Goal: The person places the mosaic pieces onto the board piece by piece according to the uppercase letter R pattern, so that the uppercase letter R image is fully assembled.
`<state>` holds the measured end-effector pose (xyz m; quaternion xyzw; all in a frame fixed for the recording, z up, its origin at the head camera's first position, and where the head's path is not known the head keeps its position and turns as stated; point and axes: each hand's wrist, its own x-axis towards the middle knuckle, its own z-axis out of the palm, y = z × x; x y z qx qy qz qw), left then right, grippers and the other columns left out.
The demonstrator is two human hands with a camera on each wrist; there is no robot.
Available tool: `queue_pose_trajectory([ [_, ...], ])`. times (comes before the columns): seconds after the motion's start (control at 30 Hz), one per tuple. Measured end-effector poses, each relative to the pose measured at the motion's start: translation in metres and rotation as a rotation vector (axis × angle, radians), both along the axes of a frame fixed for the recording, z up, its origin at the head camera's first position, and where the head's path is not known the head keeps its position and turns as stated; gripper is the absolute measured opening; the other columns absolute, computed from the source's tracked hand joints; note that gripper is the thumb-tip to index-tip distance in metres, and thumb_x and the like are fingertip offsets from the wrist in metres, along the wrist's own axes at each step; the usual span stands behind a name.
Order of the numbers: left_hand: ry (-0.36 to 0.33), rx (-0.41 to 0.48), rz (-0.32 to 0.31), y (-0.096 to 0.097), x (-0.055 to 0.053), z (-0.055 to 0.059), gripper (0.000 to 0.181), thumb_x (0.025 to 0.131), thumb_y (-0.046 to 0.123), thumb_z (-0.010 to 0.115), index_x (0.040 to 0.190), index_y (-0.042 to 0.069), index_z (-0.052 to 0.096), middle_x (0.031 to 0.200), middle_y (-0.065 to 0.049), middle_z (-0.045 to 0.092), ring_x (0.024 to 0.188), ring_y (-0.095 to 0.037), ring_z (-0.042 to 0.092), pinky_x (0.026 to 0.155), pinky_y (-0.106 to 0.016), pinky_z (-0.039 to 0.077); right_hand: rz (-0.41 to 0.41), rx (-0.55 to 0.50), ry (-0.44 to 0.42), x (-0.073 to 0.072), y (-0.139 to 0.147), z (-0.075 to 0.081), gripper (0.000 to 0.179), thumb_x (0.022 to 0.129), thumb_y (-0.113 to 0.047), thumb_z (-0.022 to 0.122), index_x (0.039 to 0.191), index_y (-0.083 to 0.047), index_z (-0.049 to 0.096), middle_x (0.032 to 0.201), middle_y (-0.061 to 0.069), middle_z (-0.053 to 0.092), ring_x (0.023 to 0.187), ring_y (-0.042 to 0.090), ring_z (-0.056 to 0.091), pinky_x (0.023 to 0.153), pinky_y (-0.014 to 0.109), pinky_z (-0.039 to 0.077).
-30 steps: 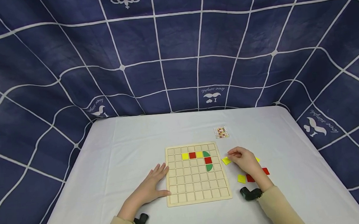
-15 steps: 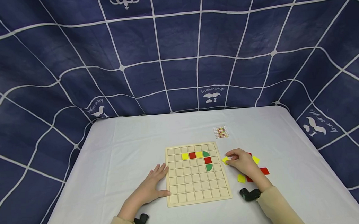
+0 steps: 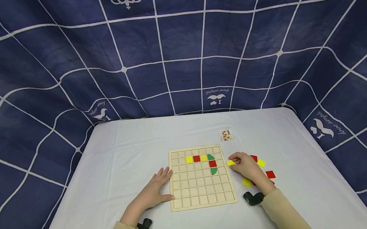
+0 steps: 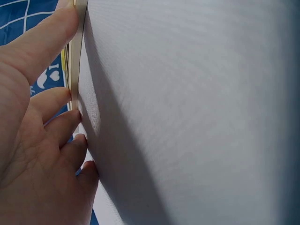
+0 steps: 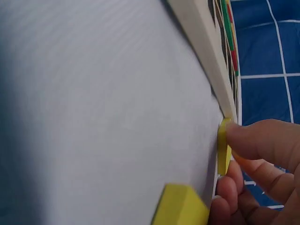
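Observation:
A light wooden grid board lies on the white table. Yellow and red square tiles and two green quarter-round tiles sit in its upper cells. Against the board's left edge rests my left hand, fingers and thumb spread; the left wrist view shows the thumb and fingertips touching the rim. Just right of the board, my right hand pinches a yellow square tile. In the right wrist view my thumb presses on this yellow tile, close to the board's edge, with a finger behind it.
Loose tiles lie around my right hand: a yellow tile, another yellow tile and several red ones, one a red tile. A small card with a coloured grid pattern lies beyond the board. Dark patterned cloth walls the table.
My right hand has shifted slightly left and its thumb and finger have closed on the yellow tile. More red and yellow tiles show beside it. My left hand has stayed put.

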<state>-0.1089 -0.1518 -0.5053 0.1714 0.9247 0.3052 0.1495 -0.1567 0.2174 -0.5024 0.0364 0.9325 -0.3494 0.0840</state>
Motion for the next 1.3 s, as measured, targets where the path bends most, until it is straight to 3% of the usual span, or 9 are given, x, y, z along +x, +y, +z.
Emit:
queue_pose_trajectory([
  [0.2,0.004,-0.007,0.007,0.001,0.0,0.0,0.095,0.074,0.036,0.083,0.151,0.006,0.037,0.163,-0.013,0.024,0.152,-0.036,0.014,0.124,-0.055,0.013,-0.016,0.003,-0.031,0.001,-0.004,0.006,0.03,0.083,-0.014,0.076,0.109,-0.005,0.067,0.099,0.007,0.063,0.087,0.019,0.054,0.077,0.029,0.049],
  [0.4,0.007,-0.01,0.01,0.001,0.001,0.001,0.094,0.075,0.035,0.083,0.151,0.006,0.037,0.162,-0.013,0.025,0.152,-0.036,0.014,0.124,-0.055,0.014,-0.033,-0.014,-0.034,0.001,-0.004,0.004,0.026,0.082,-0.015,0.077,0.104,-0.007,0.065,0.09,0.005,0.061,0.079,0.018,0.053,0.068,0.025,0.044],
  [0.57,0.003,0.0,0.006,0.001,0.001,0.001,0.094,0.075,0.035,0.083,0.151,0.005,0.037,0.162,-0.013,0.025,0.152,-0.036,0.014,0.124,-0.056,0.013,-0.054,-0.051,0.002,0.003,0.0,0.001,0.02,0.084,-0.015,0.077,0.099,-0.008,0.067,0.086,0.004,0.064,0.074,0.015,0.056,0.065,0.022,0.045],
  [0.83,0.008,-0.001,0.0,0.001,0.001,0.001,0.094,0.075,0.035,0.083,0.151,0.005,0.037,0.162,-0.014,0.025,0.152,-0.037,0.014,0.124,-0.056,0.013,-0.087,-0.186,0.085,0.002,-0.008,0.006,0.024,0.086,-0.014,0.075,0.106,-0.006,0.065,0.09,0.005,0.064,0.074,0.011,0.058,0.062,0.015,0.049],
  [1.03,0.008,0.007,-0.001,0.0,0.001,0.001,0.094,0.075,0.035,0.083,0.151,0.005,0.037,0.162,-0.014,0.025,0.152,-0.037,0.013,0.123,-0.056,0.013,-0.019,-0.237,0.073,0.005,-0.032,0.009,0.015,0.085,-0.012,0.076,0.099,-0.009,0.068,0.085,0.002,0.067,0.072,0.009,0.06,0.063,0.017,0.05],
  [1.3,0.008,0.006,0.001,0.0,0.001,0.002,0.093,0.075,0.034,0.083,0.151,0.005,0.037,0.162,-0.013,0.025,0.152,-0.036,0.014,0.123,-0.056,0.013,0.1,-0.228,0.083,0.009,-0.063,0.008,0.012,0.083,-0.009,0.078,0.091,-0.013,0.071,0.079,-0.003,0.066,0.07,0.009,0.058,0.063,0.019,0.049],
])
